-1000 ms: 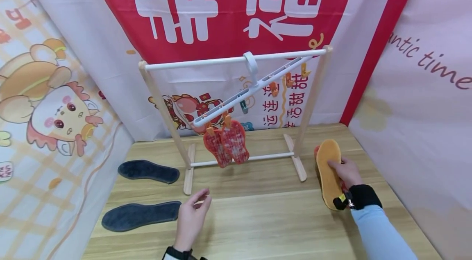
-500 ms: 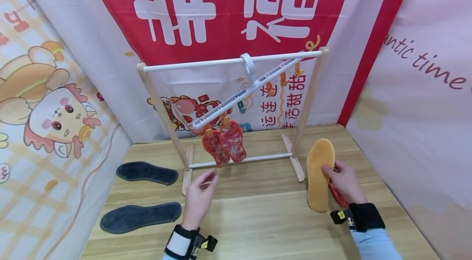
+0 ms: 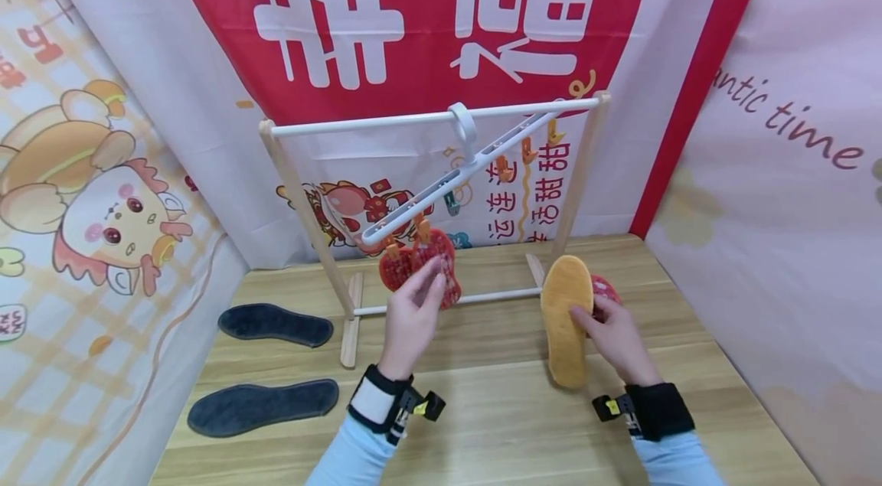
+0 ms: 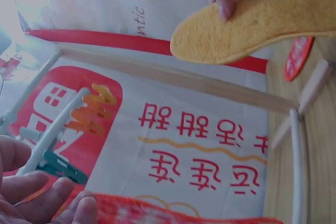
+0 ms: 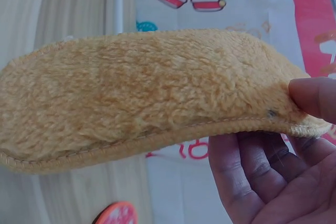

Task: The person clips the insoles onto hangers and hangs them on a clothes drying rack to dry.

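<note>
The right hand pinches a fuzzy yellow insole above the wooden surface. Two dark insoles lie flat at the left. The left hand is loosely spread by two red insoles; I can't tell if they touch. Orange clips hold those on a white hanger. Red cloth is behind.

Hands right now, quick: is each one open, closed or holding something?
Left hand: open, fingers loosely bent, holding nothing.
Right hand: closed, pinching the yellow insole between thumb and fingers.
</note>
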Available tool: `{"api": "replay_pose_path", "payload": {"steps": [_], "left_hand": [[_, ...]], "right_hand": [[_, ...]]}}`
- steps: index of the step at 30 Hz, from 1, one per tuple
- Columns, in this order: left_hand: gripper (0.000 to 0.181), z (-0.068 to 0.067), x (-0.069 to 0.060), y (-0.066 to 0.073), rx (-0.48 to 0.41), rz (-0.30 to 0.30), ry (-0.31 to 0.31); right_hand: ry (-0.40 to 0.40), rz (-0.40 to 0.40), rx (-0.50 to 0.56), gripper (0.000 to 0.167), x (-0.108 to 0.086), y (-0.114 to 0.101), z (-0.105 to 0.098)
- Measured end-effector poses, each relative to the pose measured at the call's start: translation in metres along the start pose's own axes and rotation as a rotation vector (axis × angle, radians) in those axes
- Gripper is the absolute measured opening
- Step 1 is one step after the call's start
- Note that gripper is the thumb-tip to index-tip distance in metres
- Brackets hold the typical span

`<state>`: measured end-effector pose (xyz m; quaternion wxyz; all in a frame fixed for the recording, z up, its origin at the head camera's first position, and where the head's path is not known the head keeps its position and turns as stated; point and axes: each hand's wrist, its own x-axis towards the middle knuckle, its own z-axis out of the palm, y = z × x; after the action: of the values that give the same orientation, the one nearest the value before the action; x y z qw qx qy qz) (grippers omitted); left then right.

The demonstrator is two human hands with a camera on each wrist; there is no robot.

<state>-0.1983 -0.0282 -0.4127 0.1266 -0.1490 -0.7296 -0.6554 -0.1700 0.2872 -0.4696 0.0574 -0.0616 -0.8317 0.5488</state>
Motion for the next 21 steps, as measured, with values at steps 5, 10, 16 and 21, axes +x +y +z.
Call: {"api": "replay_pose_path", "payload": {"steps": [5,10,16,21], "left_hand": [[0.055,0.021,0.022,0.013,-0.163,0.020,-0.022],[0.066,0.039,0.042,0.023,-0.218,-0.014,-0.014],[0.065,0.052,0.071,0.024,-0.336,-0.032,0.059],[0.059,0.058,0.091,0.016,-0.405,-0.059,0.119]], "right_hand": [[-0.015,-0.045,0.034,0.034,0.000,-0.011,0.010],[-0.056,-0.048,0.036,0.034,-0.001,-0.018,0.019],[-0.087,-0.086,0.067,0.035,-0.003,-0.025,0.025],[-0.103,-0.113,0.083,0.033,-0.005,-0.029,0.027]]}}
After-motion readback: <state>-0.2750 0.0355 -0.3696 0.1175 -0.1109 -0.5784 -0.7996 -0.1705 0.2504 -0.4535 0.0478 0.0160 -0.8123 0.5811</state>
